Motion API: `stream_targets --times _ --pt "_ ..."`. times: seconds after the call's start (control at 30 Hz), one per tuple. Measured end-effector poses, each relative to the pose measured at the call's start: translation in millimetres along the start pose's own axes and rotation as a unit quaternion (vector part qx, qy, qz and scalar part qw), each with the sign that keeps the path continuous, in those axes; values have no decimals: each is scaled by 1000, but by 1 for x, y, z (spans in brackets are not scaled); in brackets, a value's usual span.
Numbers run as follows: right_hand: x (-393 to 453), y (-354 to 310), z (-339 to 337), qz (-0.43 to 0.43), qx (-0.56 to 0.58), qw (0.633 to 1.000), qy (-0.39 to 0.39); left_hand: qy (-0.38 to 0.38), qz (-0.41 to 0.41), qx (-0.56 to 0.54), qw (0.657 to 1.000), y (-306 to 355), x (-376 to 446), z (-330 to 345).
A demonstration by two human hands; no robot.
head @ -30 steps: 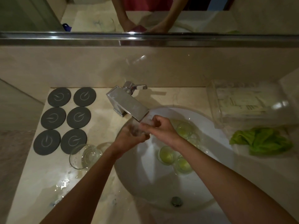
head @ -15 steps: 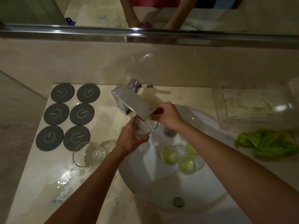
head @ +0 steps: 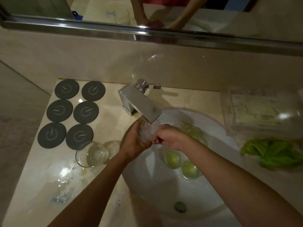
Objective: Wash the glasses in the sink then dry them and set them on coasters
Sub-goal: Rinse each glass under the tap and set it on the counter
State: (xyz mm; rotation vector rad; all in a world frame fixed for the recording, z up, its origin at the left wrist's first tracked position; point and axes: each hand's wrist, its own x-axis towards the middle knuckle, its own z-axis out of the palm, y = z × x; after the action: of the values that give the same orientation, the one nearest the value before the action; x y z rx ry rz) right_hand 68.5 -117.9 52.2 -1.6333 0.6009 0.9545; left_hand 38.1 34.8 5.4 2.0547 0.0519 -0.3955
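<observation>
Over white sink (head: 218,131), under tap (head: 139,102): glass (head: 148,131) cupped in left hand (head: 134,143) grip, right hand (head: 170,138) pinching its rim; coasters (head: 72,112) well left on surface (head: 49,185).

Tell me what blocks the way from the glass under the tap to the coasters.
Two glasses on the counter stand between the held glass and the nearest coasters; none sits on a coaster.

Dim, warm, yellowish light. Glare spots on wet bench (head: 65,174) left of fingers (head: 157,141), bright streak on mirror frame (head: 147,34) above them. Soft faucet (head: 139,102) shadow falls right. Wide-angle bending at edges; green cloth (head: 275,154) far right smeared.
</observation>
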Motion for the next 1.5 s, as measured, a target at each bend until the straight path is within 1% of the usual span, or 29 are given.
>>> stream_targets --times 0.07,0.13,0.2,0.27,0.33,0.4,0.47,0.53,0.63,0.67,0.7,0.73,0.77,0.8,0.83,0.87,0.9,0.93,1.0,1.07,1.1,1.17,1.2,1.23,1.3,1.33,1.37,1.43,1.5 --pt "4 2 -3 -33 -52 997 54 -17 -21 22 999 4 -3 0" --pt "7 4 -5 -60 -119 984 114 -49 -63 -74 994 14 -6 -1" --pt "6 5 -7 -64 -143 977 143 -69 -93 -181 977 25 -8 -1" --pt "0 6 -8 -75 -159 973 150 -59 -126 -252 958 31 -4 2" --pt "-3 9 -9 -99 -156 971 152 -37 -135 -307 941 34 1 4" --pt "-4 15 -10 -115 -100 980 129 -16 -143 -342 929 38 3 3" --pt "-3 22 -9 -92 35 993 58 0 -179 -381 907 40 4 1" --pt "-3 30 -5 -100 133 986 9 -18 -206 -429 879 39 2 3" --pt "2 39 1 -143 168 973 63 -58 -207 -454 865 39 -1 6" --pt "2 40 0 -147 166 971 88 -65 -208 -443 869 39 0 5" --pt "2 39 -1 -148 153 971 110 -67 -209 -412 884 38 3 3" --pt "2 38 -4 -149 128 972 129 -66 -199 -359 910 36 6 1" --pt "1 37 -8 -151 92 974 142 -53 -166 -272 946 34 9 -3" --pt "0 35 -12 -149 52 977 144 -30 -110 -167 979 33 13 -7" --pt "-2 34 -15 -146 21 980 135 -2 -38 -56 998 34 17 -12" --pt "-3 33 -19 -143 2 983 117 22 37 37 998 37 21 -15" --pt "-4 32 -23 -139 -2 986 93 38 88 96 991 41 24 -16" --pt "-6 29 -26 -132 2 989 68 51 108 126 985 42 26 -16" --pt "-6 25 -29 -126 19 990 56 62 52 87 993 44 25 -12" --pt "-4 23 -25 -125 31 986 106 31 -52 -18 998 48 16 -2" --pt "-4 23 -21 -123 39 983 134 6 -117 -103 988 48 13 4" --pt "-2 27 -15 -123 47 978 159 -35 -245 -287 925 51 10 14" --pt "-1 29 -14 -128 38 979 155 -35 -266 -309 912 52 10 15" --pt "-2 30 -14 -128 24 981 145 -27 -248 -266 931 51 11 14" --pt "-4 28 -19 -120 -15 987 106 -17 -157 -77 984 50 14 4" --pt "-7 25 -23 -117 -38 990 75 -19 -109 18 994 51 17 -3" --pt "-9 23 -27 -108 -52 992 44 -35 -75 93 992 51 20 -8" --pt "-7 20 -30 -85 -46 995 -1 -60 -45 137 988 55 22 -10" --pt "-5 19 -25 -76 -23 997 -8 -67 -55 76 993 61 17 -9"
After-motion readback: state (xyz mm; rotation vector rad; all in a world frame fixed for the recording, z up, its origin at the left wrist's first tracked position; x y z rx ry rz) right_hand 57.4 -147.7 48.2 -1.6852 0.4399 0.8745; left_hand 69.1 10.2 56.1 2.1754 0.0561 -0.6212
